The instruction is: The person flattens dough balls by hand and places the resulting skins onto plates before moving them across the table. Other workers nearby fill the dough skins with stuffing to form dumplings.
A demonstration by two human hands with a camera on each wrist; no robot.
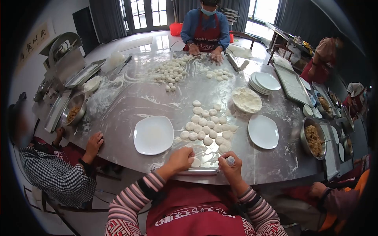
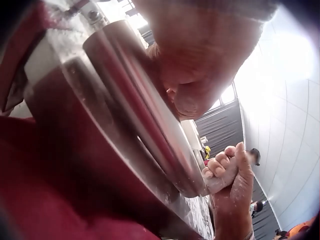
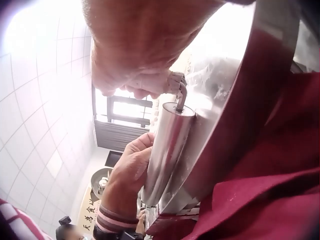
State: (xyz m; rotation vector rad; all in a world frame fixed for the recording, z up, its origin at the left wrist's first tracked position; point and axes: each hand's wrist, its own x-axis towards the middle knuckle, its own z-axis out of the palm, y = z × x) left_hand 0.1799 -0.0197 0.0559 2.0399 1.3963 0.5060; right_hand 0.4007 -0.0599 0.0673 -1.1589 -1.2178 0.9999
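Observation:
A steel rolling pin [image 1: 201, 171] lies along the table's near edge, in front of the person's apron. The right hand [image 1: 231, 167] is curled round the wrapped handle [image 3: 159, 83] at its right end. At the pin's far side, the left hand [image 1: 180, 159] pinches the edge of a small flattened dough round [image 1: 195, 161]. Both wrist views show the pin's shiny barrel [image 3: 169, 150] close to the left fingers. Beyond the hands lie several floured dough pieces [image 1: 206, 129], pressed into thick discs.
White square plates [image 1: 153, 135] flank the dough pieces, the other plate [image 1: 263, 131] on the right. A flour bowl [image 1: 247, 100] stands behind, beside stacked plates [image 1: 268, 82]. A filling bowl [image 1: 314, 139] sits far right. Another person [image 1: 206, 27] works across the table [image 1: 130, 98]; one sits left.

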